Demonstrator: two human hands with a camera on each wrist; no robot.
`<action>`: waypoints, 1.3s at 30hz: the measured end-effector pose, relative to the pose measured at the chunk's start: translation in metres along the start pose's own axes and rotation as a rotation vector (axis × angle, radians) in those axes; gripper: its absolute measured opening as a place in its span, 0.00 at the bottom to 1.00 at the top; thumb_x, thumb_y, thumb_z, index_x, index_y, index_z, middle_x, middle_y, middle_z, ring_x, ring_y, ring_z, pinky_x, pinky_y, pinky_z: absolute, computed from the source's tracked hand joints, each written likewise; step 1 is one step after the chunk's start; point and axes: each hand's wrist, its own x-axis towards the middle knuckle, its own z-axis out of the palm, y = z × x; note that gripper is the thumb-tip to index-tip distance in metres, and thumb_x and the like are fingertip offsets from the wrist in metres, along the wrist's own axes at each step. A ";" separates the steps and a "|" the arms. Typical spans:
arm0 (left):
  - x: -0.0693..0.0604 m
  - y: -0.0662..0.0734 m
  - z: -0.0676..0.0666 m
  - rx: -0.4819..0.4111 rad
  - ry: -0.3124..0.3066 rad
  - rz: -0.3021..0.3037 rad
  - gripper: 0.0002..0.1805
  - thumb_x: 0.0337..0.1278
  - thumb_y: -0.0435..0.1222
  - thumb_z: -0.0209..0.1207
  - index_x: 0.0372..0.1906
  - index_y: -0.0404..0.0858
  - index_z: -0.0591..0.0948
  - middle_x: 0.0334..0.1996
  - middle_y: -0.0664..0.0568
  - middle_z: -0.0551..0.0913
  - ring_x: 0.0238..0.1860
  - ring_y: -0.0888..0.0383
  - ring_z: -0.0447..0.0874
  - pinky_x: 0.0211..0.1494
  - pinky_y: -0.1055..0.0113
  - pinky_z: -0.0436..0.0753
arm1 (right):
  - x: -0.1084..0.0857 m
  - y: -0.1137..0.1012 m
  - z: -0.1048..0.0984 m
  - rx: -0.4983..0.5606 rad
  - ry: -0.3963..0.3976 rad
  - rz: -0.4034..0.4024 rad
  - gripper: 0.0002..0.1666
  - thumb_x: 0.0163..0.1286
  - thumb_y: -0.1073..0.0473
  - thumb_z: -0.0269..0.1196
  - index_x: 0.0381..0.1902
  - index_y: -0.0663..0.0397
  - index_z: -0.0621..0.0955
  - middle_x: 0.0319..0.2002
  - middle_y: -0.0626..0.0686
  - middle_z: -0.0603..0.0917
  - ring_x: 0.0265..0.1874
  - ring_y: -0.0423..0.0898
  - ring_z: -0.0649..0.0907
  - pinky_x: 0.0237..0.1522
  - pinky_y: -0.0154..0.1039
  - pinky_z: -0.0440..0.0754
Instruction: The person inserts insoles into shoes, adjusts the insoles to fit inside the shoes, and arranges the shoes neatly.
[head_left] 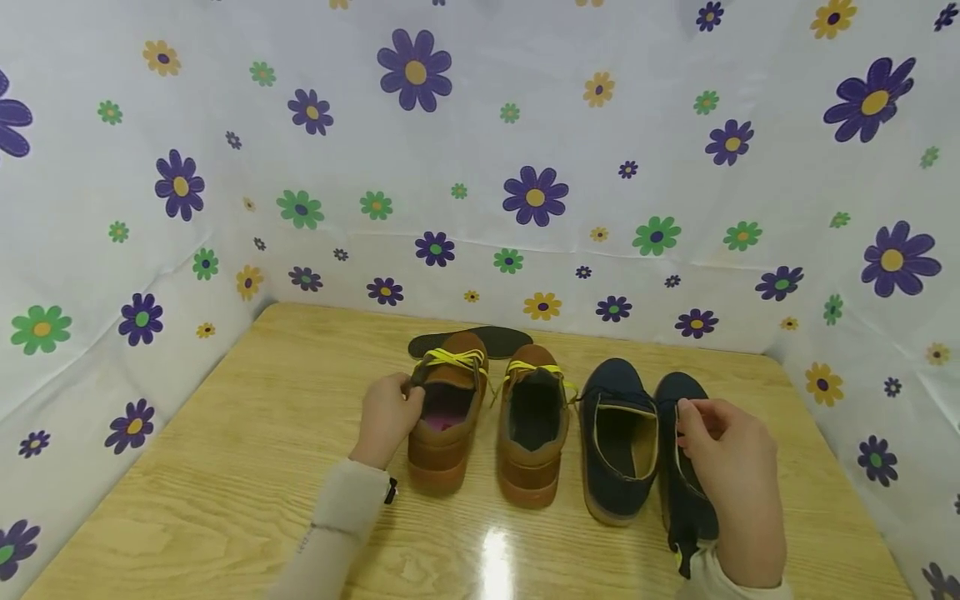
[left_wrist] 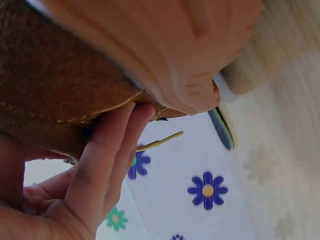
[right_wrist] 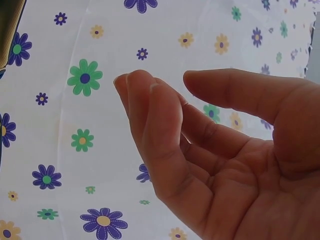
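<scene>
My left hand (head_left: 388,417) pinches the left side of the collar of the leftmost brown shoe (head_left: 442,458), which has yellow laces and something pink inside. In the left wrist view, its fingers (left_wrist: 100,165) lie against the brown suede beside the sole. My right hand (head_left: 731,467) hovers around the rightmost navy shoe (head_left: 682,387) and hides part of it. Seen from the right wrist, that hand (right_wrist: 210,165) has loosely bent fingers, the thumb apart, and nothing between them. Between the hands stand another brown shoe (head_left: 528,483) and another navy shoe (head_left: 615,496).
A dark insole (head_left: 506,340) lies behind the brown shoes, partly covered by the left one. All the shoes stand in a row on a wooden table (head_left: 262,433), toes toward the back. A white flowered cloth (head_left: 465,142) surrounds the table on three sides.
</scene>
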 end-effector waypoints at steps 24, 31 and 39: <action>-0.007 0.006 0.030 -0.004 -0.008 0.067 0.04 0.52 0.28 0.55 0.29 0.28 0.78 0.22 0.46 0.77 0.22 0.56 0.70 0.22 0.67 0.69 | -0.001 0.000 0.000 -0.001 0.007 0.001 0.22 0.74 0.53 0.53 0.50 0.68 0.79 0.38 0.62 0.85 0.32 0.50 0.86 0.30 0.31 0.81; -0.006 0.009 0.028 0.015 -0.065 0.044 0.08 0.51 0.31 0.59 0.33 0.28 0.77 0.25 0.46 0.77 0.24 0.55 0.73 0.26 0.65 0.73 | 0.000 -0.001 0.001 -0.011 0.006 0.003 0.22 0.74 0.52 0.53 0.50 0.68 0.79 0.38 0.62 0.85 0.32 0.50 0.86 0.29 0.29 0.80; -0.003 0.006 0.025 0.012 -0.112 0.056 0.10 0.53 0.32 0.58 0.36 0.27 0.78 0.29 0.44 0.80 0.26 0.54 0.75 0.29 0.63 0.77 | 0.000 -0.002 0.003 -0.018 0.007 0.013 0.21 0.74 0.52 0.54 0.48 0.67 0.80 0.34 0.58 0.84 0.28 0.45 0.83 0.27 0.25 0.76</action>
